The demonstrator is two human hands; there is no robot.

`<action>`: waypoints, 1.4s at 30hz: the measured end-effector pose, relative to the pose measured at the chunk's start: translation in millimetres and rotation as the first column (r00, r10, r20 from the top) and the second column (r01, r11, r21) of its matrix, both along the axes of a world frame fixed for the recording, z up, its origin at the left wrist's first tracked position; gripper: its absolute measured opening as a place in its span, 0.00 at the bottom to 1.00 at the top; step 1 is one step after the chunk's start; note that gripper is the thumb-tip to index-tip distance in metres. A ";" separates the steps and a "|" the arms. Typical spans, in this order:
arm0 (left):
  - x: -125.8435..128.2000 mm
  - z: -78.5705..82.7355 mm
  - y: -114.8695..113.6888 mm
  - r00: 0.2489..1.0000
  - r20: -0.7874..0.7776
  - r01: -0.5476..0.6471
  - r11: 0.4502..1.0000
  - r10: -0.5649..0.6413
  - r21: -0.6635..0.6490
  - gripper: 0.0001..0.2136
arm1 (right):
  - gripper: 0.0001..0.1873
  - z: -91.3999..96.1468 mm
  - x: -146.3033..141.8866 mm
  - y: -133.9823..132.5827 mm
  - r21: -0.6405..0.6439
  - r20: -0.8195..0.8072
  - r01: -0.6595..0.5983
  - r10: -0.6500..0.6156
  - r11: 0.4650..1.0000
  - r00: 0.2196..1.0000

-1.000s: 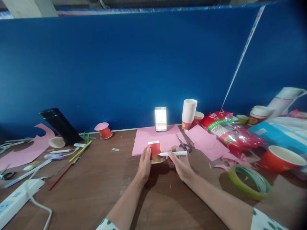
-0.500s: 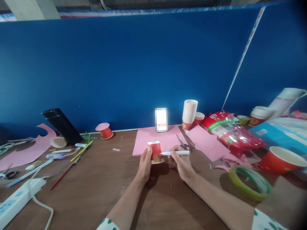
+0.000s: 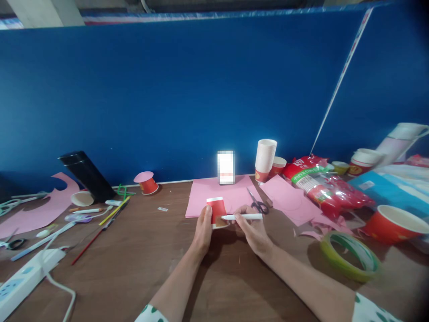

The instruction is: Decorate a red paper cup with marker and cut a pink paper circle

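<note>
My left hand [image 3: 203,228] is closed round the left side of a red paper cup [image 3: 217,209], held above the table with its white rim toward me. Between the fingers and thumb of my right hand [image 3: 252,229] lies a white marker pen [image 3: 246,217], nearly level, its tip at the cup's right side. Whether the tip touches the cup I cannot tell. Just beyond the hands lie pink paper sheets [image 3: 197,199]. A pair of scissors [image 3: 258,205] rests near the right edge of that paper.
At right are stacked paper cups [image 3: 265,156], a red plastic bag [image 3: 321,183], a red cup [image 3: 395,226] and a tape roll [image 3: 372,273]. Leftward stand a pink-topped cup [image 3: 148,184] and a black bottle [image 3: 89,176], with a power strip [image 3: 28,277] and paintbrush [image 3: 87,247] nearer.
My right hand and the marker pen have shifted slightly left and down against the cup. The left hand and the cup stay nearly where they were.
</note>
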State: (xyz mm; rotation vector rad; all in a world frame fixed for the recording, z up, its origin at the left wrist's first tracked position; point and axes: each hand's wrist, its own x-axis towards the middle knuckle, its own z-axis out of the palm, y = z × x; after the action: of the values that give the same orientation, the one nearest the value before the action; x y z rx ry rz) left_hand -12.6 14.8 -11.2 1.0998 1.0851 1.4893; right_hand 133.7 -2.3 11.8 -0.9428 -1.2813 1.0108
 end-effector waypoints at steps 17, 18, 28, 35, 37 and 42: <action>-0.9 6.4 -2.5 0.997 -0.078 0.008 1.000 -0.007 0.012 0.20 | 0.12 -0.8 -0.3 1.3 -0.016 0.007 0.007 -0.007 1.000 1.000; -0.9 6.6 -2.5 0.997 -0.078 0.009 1.000 -0.008 0.012 0.20 | 0.12 -0.6 -0.2 1.2 -0.015 0.008 0.003 -0.003 1.000 1.000; -1.2 8.8 -3.3 0.994 -0.110 -0.005 1.000 0.006 0.007 0.21 | 0.12 -4.3 -0.8 2.4 0.000 -0.009 -0.006 0.006 1.000 1.000; -0.6 7.8 -2.5 0.996 -0.083 -0.009 1.000 0.009 0.006 0.20 | 0.11 -3.2 -0.4 1.0 0.013 -0.019 -0.032 0.032 0.999 0.999; -0.7 6.6 -1.9 0.995 -0.093 -0.019 1.000 0.020 0.013 0.20 | 0.11 -3.4 0.0 0.8 0.010 -0.015 -0.028 0.028 1.000 0.999; -1.4 5.4 -1.9 0.995 -0.103 0.013 1.000 -0.011 0.019 0.20 | 0.11 -3.8 -0.2 1.3 0.004 -0.005 -0.014 0.014 1.000 1.000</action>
State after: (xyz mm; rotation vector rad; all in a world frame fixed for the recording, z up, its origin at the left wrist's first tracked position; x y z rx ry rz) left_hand -13.9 12.9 -5.9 1.2056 1.1342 1.4500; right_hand 133.5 -1.0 8.0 -0.9290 -1.2875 1.0206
